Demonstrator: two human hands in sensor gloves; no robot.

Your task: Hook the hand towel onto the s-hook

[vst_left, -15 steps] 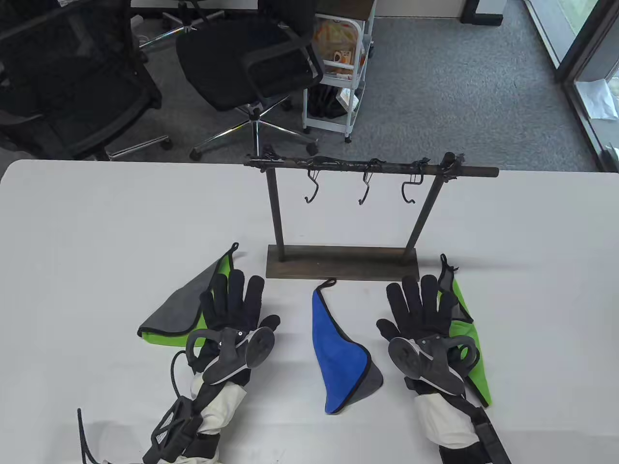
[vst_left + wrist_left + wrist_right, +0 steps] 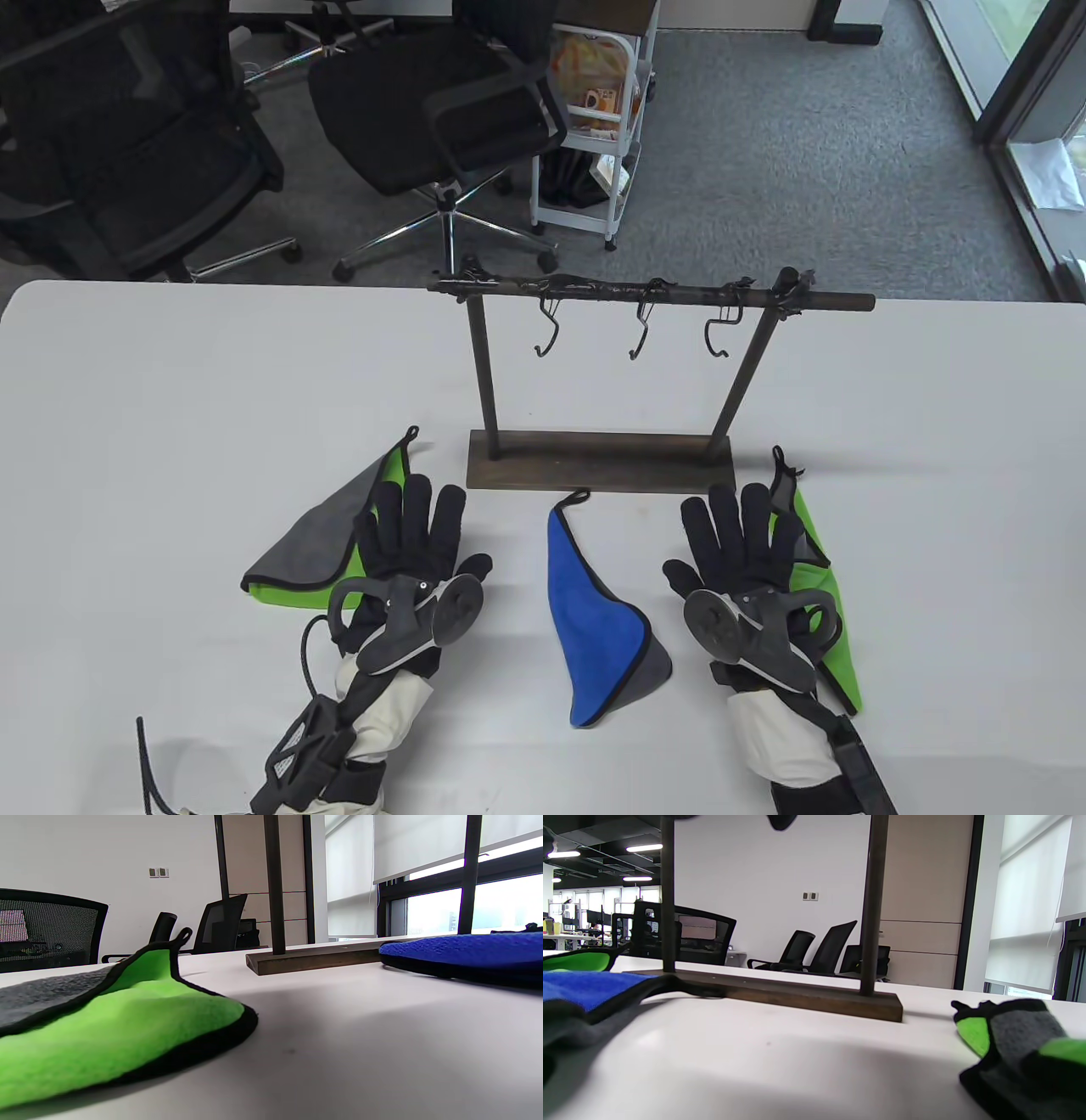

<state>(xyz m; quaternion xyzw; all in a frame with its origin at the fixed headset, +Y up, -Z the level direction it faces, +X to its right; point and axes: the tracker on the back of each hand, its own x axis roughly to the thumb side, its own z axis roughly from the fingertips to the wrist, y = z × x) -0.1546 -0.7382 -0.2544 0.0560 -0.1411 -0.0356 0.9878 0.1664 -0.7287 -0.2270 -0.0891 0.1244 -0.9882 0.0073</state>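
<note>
A: Where is the blue towel [image 2: 594, 611] lying?
B: Lower centre, between the left hand [image 2: 416, 543] and right hand [image 2: 742, 543], both lying spread, grasping nothing.
A: Handling?
B: Probably soft and limp; pinching its loop [image 2: 577, 497] seems best.

Bare table [image 2: 212, 382] ahead and outward of left hand [image 2: 416, 543]. Rack base [image 2: 598, 463] blocking straight ahead between both hands; uprights and three hooks [image 2: 636, 335] above it. Blue towel [image 2: 598, 611] lying between the hands; green towels [image 2: 310, 552] partly under each. Open gap below the rail.
</note>
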